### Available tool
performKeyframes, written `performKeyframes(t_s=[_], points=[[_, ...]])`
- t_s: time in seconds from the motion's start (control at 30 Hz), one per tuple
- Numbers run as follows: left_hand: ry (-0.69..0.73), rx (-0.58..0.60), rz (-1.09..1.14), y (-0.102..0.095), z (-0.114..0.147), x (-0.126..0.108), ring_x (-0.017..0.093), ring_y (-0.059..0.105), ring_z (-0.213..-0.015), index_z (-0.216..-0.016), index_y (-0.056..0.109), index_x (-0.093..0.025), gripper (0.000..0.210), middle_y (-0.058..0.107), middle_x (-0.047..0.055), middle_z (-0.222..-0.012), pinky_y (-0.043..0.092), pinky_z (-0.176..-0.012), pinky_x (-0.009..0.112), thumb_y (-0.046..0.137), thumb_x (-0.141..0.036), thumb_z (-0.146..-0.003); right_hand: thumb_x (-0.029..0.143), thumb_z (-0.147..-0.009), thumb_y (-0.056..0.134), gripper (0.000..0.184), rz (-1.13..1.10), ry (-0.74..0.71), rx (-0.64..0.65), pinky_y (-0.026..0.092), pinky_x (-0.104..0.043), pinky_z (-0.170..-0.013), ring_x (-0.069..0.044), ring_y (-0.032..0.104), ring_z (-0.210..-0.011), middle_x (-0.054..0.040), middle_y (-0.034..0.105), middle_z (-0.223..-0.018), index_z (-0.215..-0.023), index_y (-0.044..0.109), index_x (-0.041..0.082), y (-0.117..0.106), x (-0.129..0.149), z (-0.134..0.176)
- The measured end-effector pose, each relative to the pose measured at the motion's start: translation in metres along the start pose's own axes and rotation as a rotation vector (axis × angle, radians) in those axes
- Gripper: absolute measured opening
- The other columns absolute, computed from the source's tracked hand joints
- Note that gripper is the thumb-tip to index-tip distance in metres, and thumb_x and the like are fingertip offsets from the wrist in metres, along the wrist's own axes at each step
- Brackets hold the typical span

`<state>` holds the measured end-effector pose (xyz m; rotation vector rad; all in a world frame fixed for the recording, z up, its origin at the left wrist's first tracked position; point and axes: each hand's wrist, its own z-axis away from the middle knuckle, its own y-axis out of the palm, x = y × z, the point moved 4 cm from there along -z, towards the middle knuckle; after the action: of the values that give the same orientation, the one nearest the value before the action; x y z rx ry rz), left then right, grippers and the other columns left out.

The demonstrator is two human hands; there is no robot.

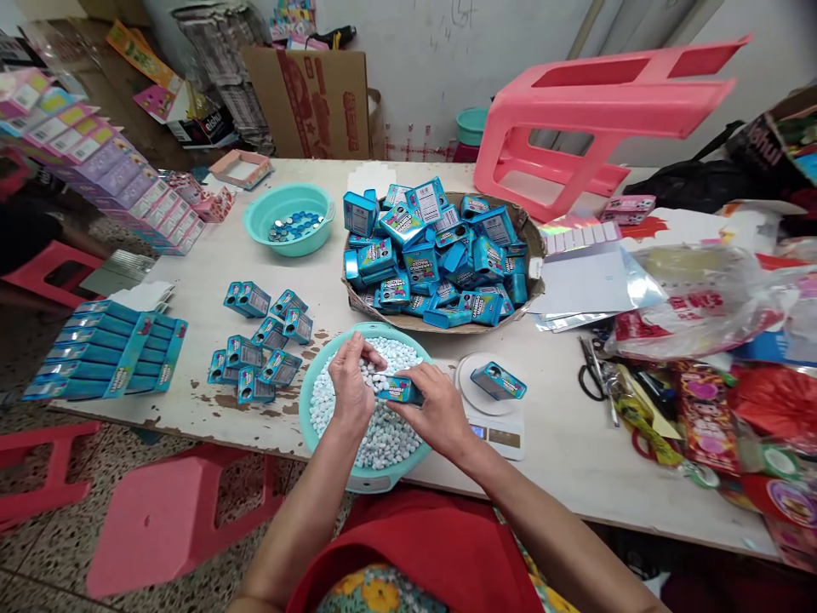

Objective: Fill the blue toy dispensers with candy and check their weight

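Over a turquoise basin full of small white candies, my right hand grips a blue candy tin, tilted with its end toward the other hand. My left hand is cupped beside that end, fingers curled around several white candies. To the right, a white kitchen scale carries another blue tin. A cluster of blue tins with round holes in their tops stands left of the basin. Behind it, a shallow cardboard box is heaped with more blue tins.
A second turquoise basin holds small round blue and silver pieces. Packed blue display boxes sit at the left edge. An upturned pink stool stands at the back right. Scissors and plastic bags crowd the right side.
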<state>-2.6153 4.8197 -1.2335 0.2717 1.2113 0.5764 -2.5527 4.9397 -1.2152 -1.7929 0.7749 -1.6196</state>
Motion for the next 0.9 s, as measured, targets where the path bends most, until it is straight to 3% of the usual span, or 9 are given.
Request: performKeyframes(t_s=[0.5,0.7,0.9], points=[[0.035,0.078,-0.070,0.007,0.012,0.000,0.014,0.058,-0.059,-0.060,0.055,-0.014,0.037,0.054,0.001,-0.054,0.047,-0.063,0.025,0.054,-0.043,-0.082,0.028,-0.069,0.076,0.036,-0.120,0.034,-0.060,0.042,-0.032,-0.078,-0.021,0.055,-0.091,-0.0020,0.062,-0.093,-0.102,0.061,0.024,0.002,-0.005,0.003],[0.104,-0.017,-0.023,0.004,0.010,0.000,0.010,0.053,-0.056,-0.070,0.059,-0.015,0.024,0.053,-0.001,-0.064,0.045,-0.055,0.023,0.061,-0.037,-0.077,0.028,-0.070,0.075,0.036,-0.096,0.037,-0.099,0.042,-0.032,-0.079,-0.021,0.055,-0.092,-0.0018,0.062,-0.094,-0.102,0.061,0.023,0.001,-0.002,0.003],[0.098,0.044,-0.079,0.005,0.008,-0.002,0.009,0.048,-0.051,-0.069,0.057,-0.015,0.026,0.050,-0.002,-0.062,0.042,-0.050,0.022,0.059,-0.039,-0.079,0.027,-0.070,0.076,0.036,-0.127,0.039,-0.111,0.043,-0.034,-0.080,-0.022,0.056,-0.093,-0.0029,0.063,-0.095,-0.102,0.062,0.023,-0.006,-0.003,0.004]])
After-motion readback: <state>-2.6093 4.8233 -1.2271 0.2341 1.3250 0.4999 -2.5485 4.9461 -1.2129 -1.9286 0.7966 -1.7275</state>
